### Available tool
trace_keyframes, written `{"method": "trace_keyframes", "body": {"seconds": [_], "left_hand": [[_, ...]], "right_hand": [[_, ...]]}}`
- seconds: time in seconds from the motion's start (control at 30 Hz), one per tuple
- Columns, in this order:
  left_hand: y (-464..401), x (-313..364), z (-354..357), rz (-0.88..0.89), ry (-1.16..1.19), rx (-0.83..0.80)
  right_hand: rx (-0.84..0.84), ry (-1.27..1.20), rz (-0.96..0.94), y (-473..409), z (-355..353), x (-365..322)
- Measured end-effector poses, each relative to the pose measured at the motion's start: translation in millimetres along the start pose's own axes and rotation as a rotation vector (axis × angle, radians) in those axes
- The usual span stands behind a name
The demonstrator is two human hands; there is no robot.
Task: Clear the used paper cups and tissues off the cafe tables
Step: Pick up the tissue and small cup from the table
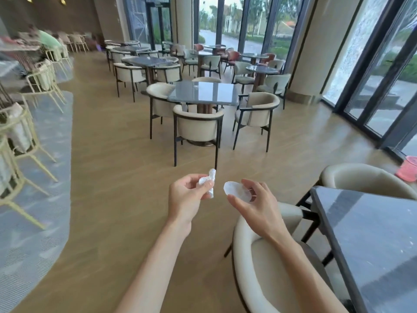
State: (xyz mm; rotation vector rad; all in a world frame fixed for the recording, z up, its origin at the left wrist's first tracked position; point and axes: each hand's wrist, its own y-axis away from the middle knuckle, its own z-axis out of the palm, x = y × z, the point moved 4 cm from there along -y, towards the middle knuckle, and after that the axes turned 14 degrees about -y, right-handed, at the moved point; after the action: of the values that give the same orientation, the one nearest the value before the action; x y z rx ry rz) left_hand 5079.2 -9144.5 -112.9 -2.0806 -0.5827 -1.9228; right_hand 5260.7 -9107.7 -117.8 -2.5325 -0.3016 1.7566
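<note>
Both forearms reached forward from the bottom of the view, held up over the wooden floor (117,181), clear of any table. The left hand (187,197) was turned with its palm partly inward, fingers curled, and its grip pinched a crumpled white tissue (208,182) between thumb and fingertips; the tissue stuck up above the fingers and hung a little below them. The right hand (255,204) sat just beside it, wrist bent, thumb stretched toward the left and the fingers curled around the far side of a small translucent cup (237,192). The cup lay tilted on its side in that grip, its pale round end facing the tissue, the two things close but apart.

The right forearm passed above the cream back of a chair (250,267), which stood against the near table (370,233), a dark glossy top to the right of the hands. Beyond the hands another grey table (203,93) stood ringed by cream chairs, with a small white scrap on its top too blurred to identify. A pink basket (408,169) sat on the floor beyond the near table.
</note>
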Motion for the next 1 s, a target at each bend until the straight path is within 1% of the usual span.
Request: {"method": "trace_keyframes", "body": {"seconds": [0.33,0.5,0.63,0.87,1.0], "left_hand": [[-102.6,7.8,-37.3,0.032,-0.032,-0.005],[-181.9,7.2,-42.3,0.033,-0.073,0.017],[-258.7,15.8,-23.1,0.034,-0.086,0.002],[-376.9,42.5,17.7,0.051,-0.086,-0.041],[-440.9,47.1,41.9,0.059,-0.089,-0.097]], "right_hand": [[0.023,-0.008,-0.025,-97.3,55.6,-8.1],[0.037,-0.045,-0.043,-169.7,85.7,1.2],[0.05,-0.058,-0.041,-238.1,97.6,12.4],[0.098,-0.047,-0.028,-360.5,92.1,14.5],[0.13,-0.027,-0.006,-416.6,94.1,25.1]]}}
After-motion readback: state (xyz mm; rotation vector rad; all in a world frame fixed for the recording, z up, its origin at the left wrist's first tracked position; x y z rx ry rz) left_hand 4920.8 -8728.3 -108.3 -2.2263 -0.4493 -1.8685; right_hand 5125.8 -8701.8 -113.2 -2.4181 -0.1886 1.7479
